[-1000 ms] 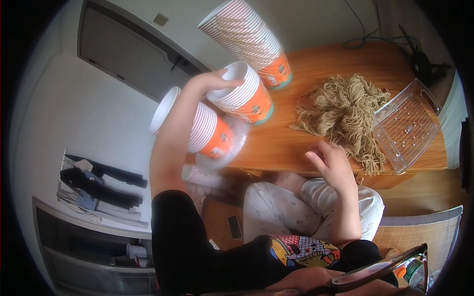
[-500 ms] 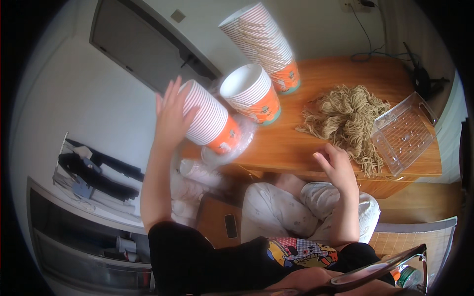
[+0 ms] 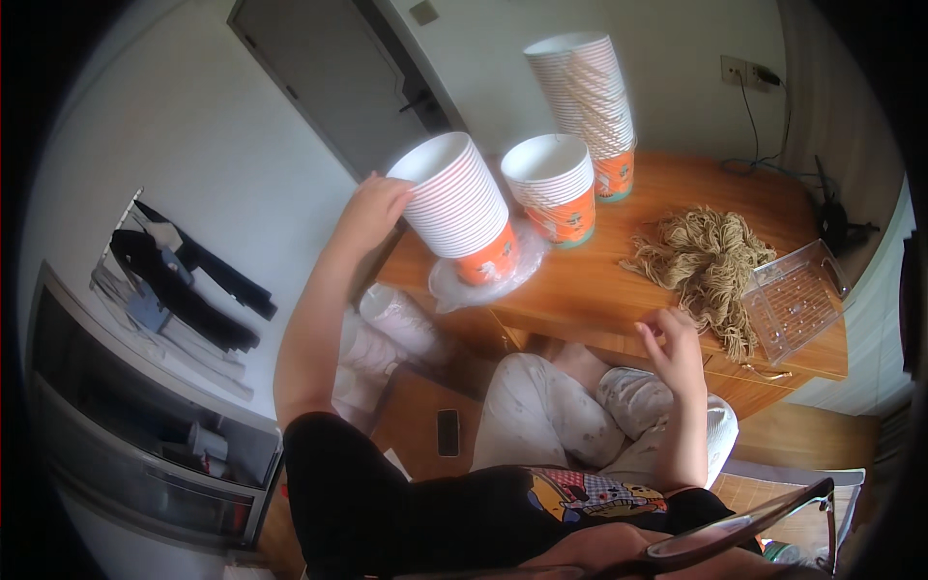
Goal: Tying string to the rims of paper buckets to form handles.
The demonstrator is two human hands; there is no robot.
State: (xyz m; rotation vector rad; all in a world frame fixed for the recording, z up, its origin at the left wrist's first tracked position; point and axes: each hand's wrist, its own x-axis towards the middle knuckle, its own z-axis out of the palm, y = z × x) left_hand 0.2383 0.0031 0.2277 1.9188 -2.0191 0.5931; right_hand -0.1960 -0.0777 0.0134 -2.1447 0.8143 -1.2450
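Note:
A tall stack of white and orange paper cups stands at the table's left, its base on crumpled clear plastic wrap. My left hand has its fingers bent against the rim of the top cup; the thumb is hard to see. Just right of it is a short stack of cups with string around it. Behind that rises a taller stack, wound with string. Over the table's front edge my right hand hovers with loosely curved fingers, apart and holding nothing, close to a heap of tan string.
A clear plastic tray lies right of the string on the wooden table. Wrapped cup stacks stand below the table's left end. A phone lies on a brown surface beside my legs. Cables run from a wall socket.
My left hand has gone from spread along the side of the left stack to fingers bent at its top rim. The whole view has shifted; my right hand still hovers near the string.

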